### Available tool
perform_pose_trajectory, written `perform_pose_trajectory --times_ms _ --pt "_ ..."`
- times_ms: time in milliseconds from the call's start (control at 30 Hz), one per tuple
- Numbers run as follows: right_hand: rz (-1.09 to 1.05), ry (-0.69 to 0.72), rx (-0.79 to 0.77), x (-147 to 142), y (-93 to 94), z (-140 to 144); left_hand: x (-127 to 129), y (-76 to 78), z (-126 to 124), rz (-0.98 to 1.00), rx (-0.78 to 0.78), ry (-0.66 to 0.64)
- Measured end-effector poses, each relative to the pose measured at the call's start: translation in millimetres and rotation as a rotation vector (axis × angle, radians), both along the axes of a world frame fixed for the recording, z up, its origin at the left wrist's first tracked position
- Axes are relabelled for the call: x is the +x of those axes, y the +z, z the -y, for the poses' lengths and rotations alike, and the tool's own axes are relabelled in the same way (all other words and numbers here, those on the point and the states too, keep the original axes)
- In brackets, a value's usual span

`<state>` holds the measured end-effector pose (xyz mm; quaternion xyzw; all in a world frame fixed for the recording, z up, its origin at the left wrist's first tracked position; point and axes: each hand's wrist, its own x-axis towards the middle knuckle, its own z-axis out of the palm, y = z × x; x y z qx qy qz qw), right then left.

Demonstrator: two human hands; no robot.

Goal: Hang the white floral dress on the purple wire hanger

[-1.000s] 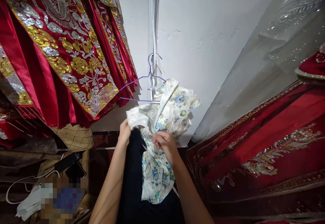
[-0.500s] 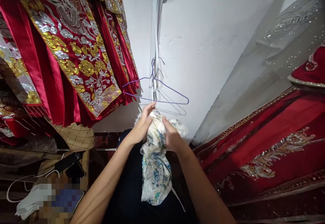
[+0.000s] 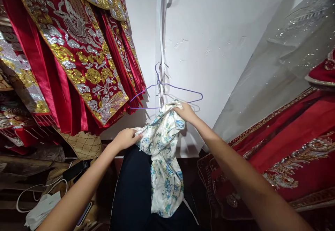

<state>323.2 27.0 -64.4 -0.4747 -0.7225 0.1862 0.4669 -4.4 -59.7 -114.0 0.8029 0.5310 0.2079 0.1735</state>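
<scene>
A white garment (image 3: 164, 143) with a blue and green floral print is stretched between my hands, its lower part draping over my dark-clothed lap. My left hand (image 3: 127, 137) pinches its left edge between thumb and fingers. At the upper right edge, my right hand (image 3: 184, 111) grips the cloth, higher than the left. A purple wire hanger (image 3: 180, 88) hangs just above, against the wall. The garment's top edge covers part of the hanger's lower bar. Folds conceal the garment's exact kind.
Red robes (image 3: 96, 67) with gold and silver embroidery hang at left. On the right are a sheer sparkly fabric (image 3: 251, 74) and a red beaded garment (image 3: 293, 133). A white strap (image 3: 162, 32) runs down the wall. A white cable (image 3: 19, 196) and tissue (image 3: 43, 210) lie at lower left.
My hands have moved apart, the left one down and leftward, the right one up and rightward. The bunched garment has spread open between them. The hanger has tilted slightly.
</scene>
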Motion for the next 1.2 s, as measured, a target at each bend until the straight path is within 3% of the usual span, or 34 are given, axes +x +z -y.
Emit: perform_pose_trajectory --times_ms 133,267,333,400,467,533,667,767,967,1067,1200 --pt "0.015 0.017 0.032 23 0.4 -1 -20 9.3 -12 -0.058 0.047 0.001" --pt "0.019 0.034 -0.033 32 12.5 6 -23 40.0 -28 -0.006 0.271 0.011" --pt "0.01 0.057 -0.074 30 15.5 10 -22 54.0 -40 0.006 0.306 0.063" --pt "0.007 0.076 -0.065 27 16.5 14 -22 61.2 -52 -0.01 0.194 0.113" --pt "0.013 0.063 -0.027 26 16.9 18 -22 62.1 -62 -0.034 -0.001 0.109" --pt "0.028 0.065 -0.014 26 17.4 20 -22 61.4 -67 -0.065 -0.09 0.097" --pt "0.054 0.089 -0.031 24 17.9 22 -18 71.5 -59 -0.133 0.163 0.149" --pt "0.062 0.074 -0.051 20 16.5 25 -11 87.0 -52 -0.088 0.359 0.107" --pt "0.197 0.195 -0.116 21 22.8 49 3 95.9 -68 0.174 0.442 -0.035" --pt "0.283 0.111 -0.093 32 36.2 61 3 93.7 -78 0.155 0.427 -0.051" --pt "0.153 -0.244 0.144 56 56.9 54 -1 96.6 -79 0.103 0.446 -0.099"
